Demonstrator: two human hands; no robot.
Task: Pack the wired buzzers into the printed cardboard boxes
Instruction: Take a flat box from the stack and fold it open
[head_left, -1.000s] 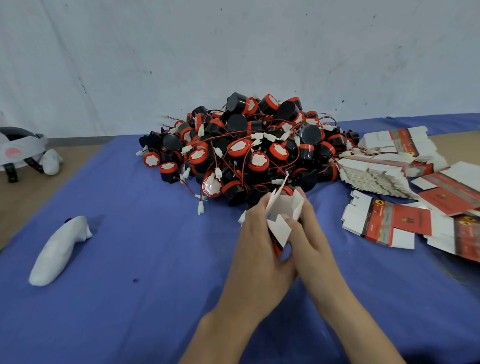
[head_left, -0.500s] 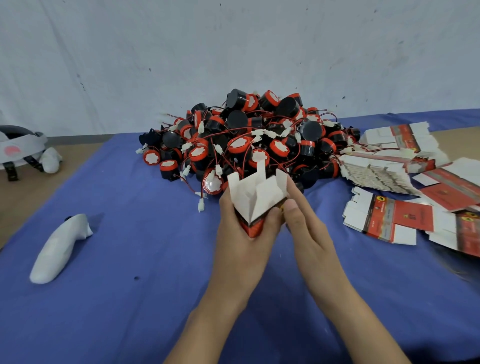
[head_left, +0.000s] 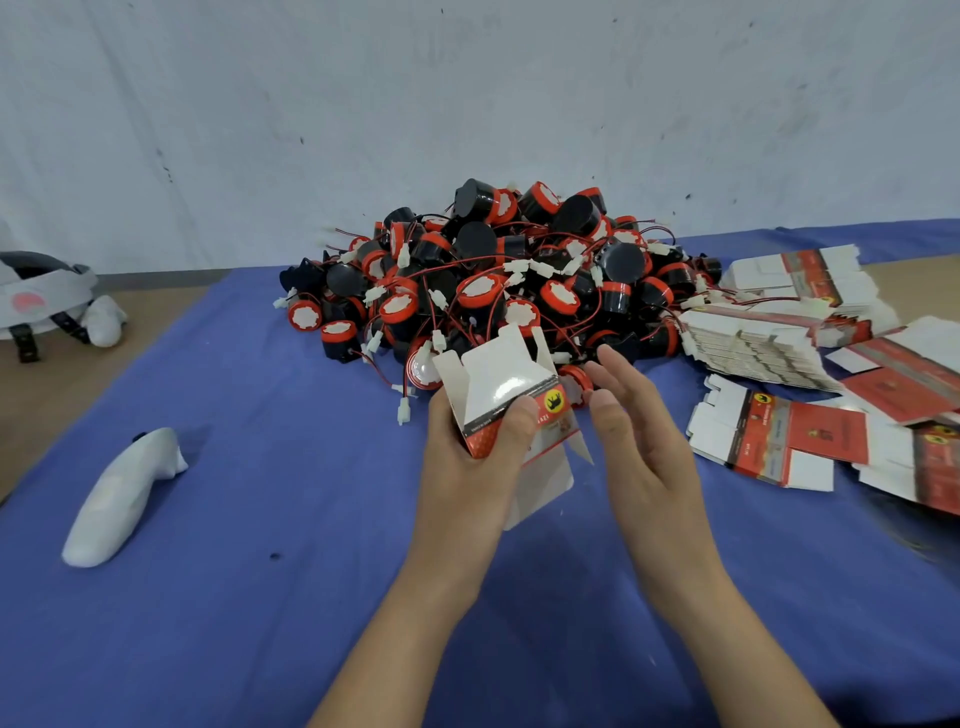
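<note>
holding a printed cardboard box (head_left: 498, 395) up above the blue desk (head_left: 260, 597), the left hand (head_left: 467, 467) has its thumb on the red front and its other fingers curled round the far side; the box is folded into shape, its top flaps stand up and show white inside, and one white flap hangs down under it; the front has a yellow dot with a small black animal on it (the words are too small to read).

the right hand (head_left: 639, 441) is just beside the box on its right; its fingers are loose and a little spread, and it holds nothing; one red buzzer (head_left: 576, 382) sits between the box and these fingers, but i cannot tell if they touch it.

behind the hands lies a big pile of wired buzzers (head_left: 498, 280), black and red with thin red and black wires and little white plugs; it reaches back near the pale wall (head_left: 467, 104).

flat boxes (head_left: 779, 441) lie spread on the desk to the right, and more are stacked in a thick bundle (head_left: 753, 343) next to the pile.

far to the left a long white thing (head_left: 119, 499) lies on the blue cloth, well apart from the hands; a grey and white headset (head_left: 41, 291) sits at the left edge.
</note>
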